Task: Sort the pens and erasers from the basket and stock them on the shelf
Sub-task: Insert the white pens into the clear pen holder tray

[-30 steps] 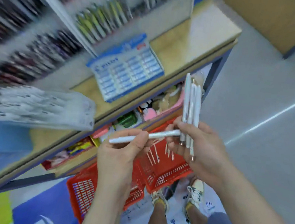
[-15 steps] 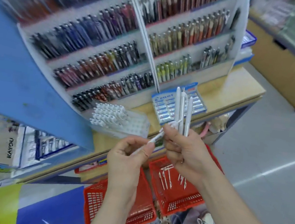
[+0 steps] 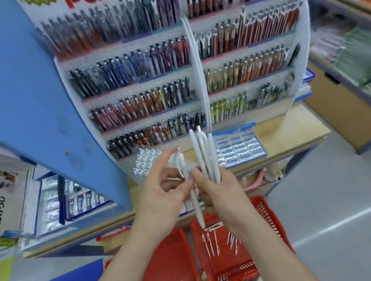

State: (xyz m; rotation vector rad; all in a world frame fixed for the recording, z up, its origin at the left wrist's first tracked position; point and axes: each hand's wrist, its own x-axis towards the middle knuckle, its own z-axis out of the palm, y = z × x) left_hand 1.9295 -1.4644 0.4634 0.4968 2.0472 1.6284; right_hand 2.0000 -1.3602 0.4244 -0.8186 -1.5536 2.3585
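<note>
Change: half a second back the left hand's pen [image 3: 181, 166] slanted across towards the bundle [image 3: 203, 154]; now it's swung up almost parallel with it, and the hands have closed in until they touch. The view has tipped up too, and the rack's red header has come into sight.
Left hand [image 3: 162, 191]: raised, palm facing the other hand, forefinger stretched up, thumb and fingers pinching the single white pen low on its barrel.
Right hand [image 3: 219, 190]: back to the camera, fingers wrapped tight round the bundle of white pens, which fans upward; one barrel pokes out below the fist.
Pens' place: all held in the air before the rack [image 3: 140, 77], above the basket [image 3: 271, 221].
Basket: red, on the floor under the hands, with loose pens [image 3: 211, 242] scattered in it; a second basket [image 3: 170, 265] sits just to its left.
Shelf [image 3: 296, 130]: wooden, carrying the rack, an eraser box [image 3: 239, 148] and a clear tray [image 3: 145, 162] of white pens behind the left hand.
Hard to see: motion blur smears the single pen, so its tip and exact grip point are unclear; the bundle's count can't be told; the tray is half hidden by the fingers.
</note>
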